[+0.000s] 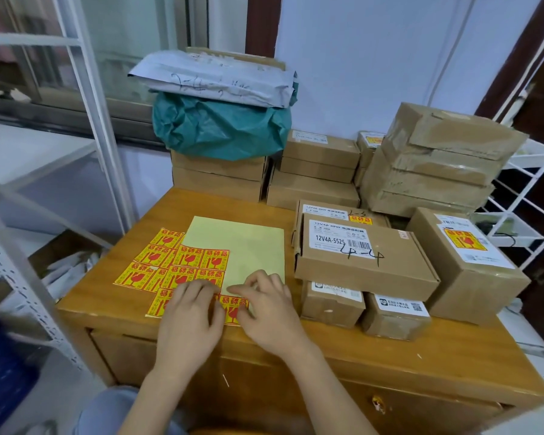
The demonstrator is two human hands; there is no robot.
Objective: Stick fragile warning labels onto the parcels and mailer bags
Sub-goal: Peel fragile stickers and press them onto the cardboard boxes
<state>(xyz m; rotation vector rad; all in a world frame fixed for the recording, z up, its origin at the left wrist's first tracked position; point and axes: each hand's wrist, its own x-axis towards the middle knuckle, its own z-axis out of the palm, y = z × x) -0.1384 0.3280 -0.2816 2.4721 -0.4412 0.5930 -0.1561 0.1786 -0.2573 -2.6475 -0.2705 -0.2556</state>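
Labels (pixel 182 265), yellow and red, lie in sheets on the front left of the wooden desk (pixel 343 350). The left hand (pixel 189 318) rests flat on them with loose fingers. The right hand (pixel 264 309) pinches the edge of one label near a pale backing sheet (pixel 248 246). Just right sits a box (pixel 365 255) marked 4-4 on smaller boxes. Behind, a green bag (pixel 220 127) and a grey bag (pixel 217 80) top more boxes.

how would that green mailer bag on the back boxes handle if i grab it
The green mailer bag looks crumpled and bulging, so it would probably flex and sag rather than lift stiffly. The grey mailer bag lying on top would likely slide off. Its plastic skin may feel slippery.
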